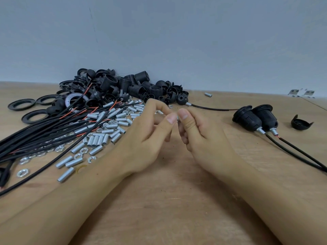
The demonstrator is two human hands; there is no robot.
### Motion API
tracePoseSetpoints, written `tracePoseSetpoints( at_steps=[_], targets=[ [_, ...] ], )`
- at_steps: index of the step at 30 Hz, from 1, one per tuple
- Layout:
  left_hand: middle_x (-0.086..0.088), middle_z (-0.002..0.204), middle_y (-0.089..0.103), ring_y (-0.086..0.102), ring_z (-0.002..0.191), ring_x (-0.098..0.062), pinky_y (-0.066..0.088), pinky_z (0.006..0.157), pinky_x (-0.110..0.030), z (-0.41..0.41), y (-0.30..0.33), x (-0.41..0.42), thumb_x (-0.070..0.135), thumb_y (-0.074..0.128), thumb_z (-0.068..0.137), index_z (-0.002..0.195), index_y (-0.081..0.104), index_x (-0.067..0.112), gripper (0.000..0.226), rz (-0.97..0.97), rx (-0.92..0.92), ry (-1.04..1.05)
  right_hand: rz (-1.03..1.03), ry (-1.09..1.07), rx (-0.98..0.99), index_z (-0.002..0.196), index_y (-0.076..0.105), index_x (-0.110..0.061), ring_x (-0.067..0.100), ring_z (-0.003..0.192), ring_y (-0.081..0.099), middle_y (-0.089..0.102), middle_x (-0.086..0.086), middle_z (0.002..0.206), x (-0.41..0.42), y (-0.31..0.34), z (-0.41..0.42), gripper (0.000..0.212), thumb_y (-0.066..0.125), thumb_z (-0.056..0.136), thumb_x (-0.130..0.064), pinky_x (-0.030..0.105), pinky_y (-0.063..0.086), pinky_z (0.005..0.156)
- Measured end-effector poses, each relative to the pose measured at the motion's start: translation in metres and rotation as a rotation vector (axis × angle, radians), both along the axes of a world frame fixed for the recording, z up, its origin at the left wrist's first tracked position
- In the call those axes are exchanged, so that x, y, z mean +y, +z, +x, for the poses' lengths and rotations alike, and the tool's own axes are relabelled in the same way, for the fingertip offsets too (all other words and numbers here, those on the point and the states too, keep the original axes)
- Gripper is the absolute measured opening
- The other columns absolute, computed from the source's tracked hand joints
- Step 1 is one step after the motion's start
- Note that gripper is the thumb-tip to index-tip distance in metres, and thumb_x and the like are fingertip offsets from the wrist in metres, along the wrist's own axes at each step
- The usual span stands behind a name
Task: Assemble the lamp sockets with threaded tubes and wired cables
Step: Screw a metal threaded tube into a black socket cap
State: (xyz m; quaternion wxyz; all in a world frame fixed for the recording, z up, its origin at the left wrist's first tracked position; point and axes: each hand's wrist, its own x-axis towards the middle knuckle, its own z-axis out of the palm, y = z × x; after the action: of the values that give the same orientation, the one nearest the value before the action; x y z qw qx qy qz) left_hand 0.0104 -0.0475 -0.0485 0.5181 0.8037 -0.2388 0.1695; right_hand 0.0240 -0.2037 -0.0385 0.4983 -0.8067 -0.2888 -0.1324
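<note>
My left hand and my right hand meet over the middle of the table, thumbs almost touching. Between their fingertips sits a small silver threaded tube, mostly hidden; a bit of silver metal also shows at my right thumb. Whether a nut is on it I cannot tell. Loose silver tubes and nuts lie scattered to the left, mixed with black wired cables. A heap of black socket parts sits behind them.
Two assembled sockets with tubes and cables lie at the right, beside a loose black cap. One cap with tube and cable lies behind my hands. Black rings lie far left. Metal brackets rest by the wall.
</note>
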Motion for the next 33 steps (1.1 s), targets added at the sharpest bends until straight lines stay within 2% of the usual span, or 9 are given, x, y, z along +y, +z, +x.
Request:
tracePoseSetpoints(
  at_steps=[4, 8, 12, 17, 21, 23, 26, 30, 33],
  targets=[
    [0.008, 0.054, 0.05, 0.048, 0.051, -0.007, 0.035, 0.057, -0.013, 0.003, 0.0, 0.002, 0.032, 0.03, 0.106, 0.086, 0.054, 0.008, 0.039, 0.13, -0.083, 0.042, -0.007, 0.038, 0.02, 0.069, 0.046, -0.02, 0.007, 0.051, 0.042, 0.044, -0.011, 0.057, 0.002, -0.003, -0.001, 0.037, 0.037, 0.104, -0.03, 0.021, 0.035, 0.055],
    [-0.004, 0.042, 0.053, 0.044, 0.037, -0.004, 0.035, 0.048, -0.009, 0.0, 0.0, -0.003, 0.061, 0.021, 0.099, 0.056, 0.045, 0.015, 0.067, -0.054, 0.108, 0.032, -0.017, 0.025, 0.007, 0.069, 0.045, -0.024, 0.008, 0.051, 0.042, 0.045, -0.011, 0.057, 0.004, -0.005, -0.001, 0.036, 0.037, 0.104, -0.031, 0.023, 0.035, 0.054],
    [0.002, 0.063, 0.055, 0.044, 0.047, -0.002, 0.036, 0.049, -0.012, 0.003, -0.004, 0.004, 0.05, 0.035, 0.1, 0.09, 0.05, 0.012, 0.043, -0.028, 0.113, -0.065, 0.002, 0.009, 0.036, 0.07, 0.047, -0.02, 0.007, 0.051, 0.042, 0.045, -0.012, 0.057, 0.003, -0.005, 0.0, 0.037, 0.037, 0.103, -0.033, 0.031, 0.037, 0.054],
    [-0.006, 0.048, 0.048, 0.042, 0.042, -0.005, 0.034, 0.048, -0.012, 0.006, -0.005, -0.001, 0.054, 0.021, 0.102, 0.058, 0.046, 0.014, 0.064, -0.077, 0.065, 0.05, -0.01, 0.002, 0.037, 0.068, 0.044, -0.023, 0.008, 0.05, 0.039, 0.043, -0.011, 0.056, 0.003, -0.005, 0.0, 0.038, 0.036, 0.104, -0.034, 0.031, 0.035, 0.054],
    [-0.001, 0.066, 0.055, 0.044, 0.046, -0.001, 0.033, 0.047, -0.006, 0.006, -0.005, 0.006, 0.049, 0.036, 0.097, 0.097, 0.051, 0.011, 0.04, -0.108, 0.111, -0.079, -0.007, -0.018, 0.054, 0.069, 0.046, -0.022, 0.008, 0.051, 0.04, 0.044, -0.009, 0.056, 0.002, -0.005, 0.001, 0.039, 0.036, 0.104, -0.036, 0.035, 0.038, 0.053],
    [0.003, 0.059, 0.055, 0.046, 0.046, -0.003, 0.034, 0.05, -0.008, 0.007, -0.008, 0.006, 0.039, 0.038, 0.102, 0.086, 0.053, 0.013, 0.034, -0.027, 0.045, -0.026, -0.01, -0.012, 0.054, 0.069, 0.046, -0.021, 0.008, 0.051, 0.04, 0.043, -0.01, 0.056, 0.002, -0.005, 0.001, 0.039, 0.036, 0.104, -0.036, 0.034, 0.037, 0.054],
    [0.001, 0.046, 0.054, 0.046, 0.041, -0.005, 0.036, 0.049, -0.013, 0.009, -0.007, 0.004, 0.057, 0.026, 0.099, 0.059, 0.052, 0.018, 0.062, -0.051, 0.029, 0.137, -0.022, -0.01, 0.05, 0.069, 0.046, -0.022, 0.008, 0.05, 0.039, 0.043, -0.009, 0.055, 0.003, -0.006, 0.001, 0.039, 0.035, 0.104, -0.037, 0.032, 0.037, 0.053],
    [0.009, 0.062, 0.059, 0.049, 0.05, -0.002, 0.037, 0.053, -0.011, 0.007, -0.006, 0.007, 0.049, 0.041, 0.095, 0.094, 0.057, 0.013, 0.039, -0.012, 0.032, -0.024, -0.03, -0.011, 0.051, 0.071, 0.049, -0.022, 0.007, 0.052, 0.042, 0.044, -0.012, 0.057, 0.002, -0.005, 0.001, 0.038, 0.036, 0.105, -0.033, 0.03, 0.037, 0.054],
    [0.007, 0.05, 0.051, 0.046, 0.046, -0.007, 0.038, 0.053, -0.02, 0.008, -0.01, 0.004, 0.046, 0.036, 0.1, 0.07, 0.05, 0.022, 0.041, 0.073, 0.004, -0.022, -0.03, -0.028, 0.048, 0.07, 0.047, -0.019, 0.007, 0.05, 0.042, 0.044, -0.011, 0.055, 0.001, -0.004, 0.002, 0.038, 0.036, 0.105, -0.032, 0.03, 0.036, 0.055]
  ],
)
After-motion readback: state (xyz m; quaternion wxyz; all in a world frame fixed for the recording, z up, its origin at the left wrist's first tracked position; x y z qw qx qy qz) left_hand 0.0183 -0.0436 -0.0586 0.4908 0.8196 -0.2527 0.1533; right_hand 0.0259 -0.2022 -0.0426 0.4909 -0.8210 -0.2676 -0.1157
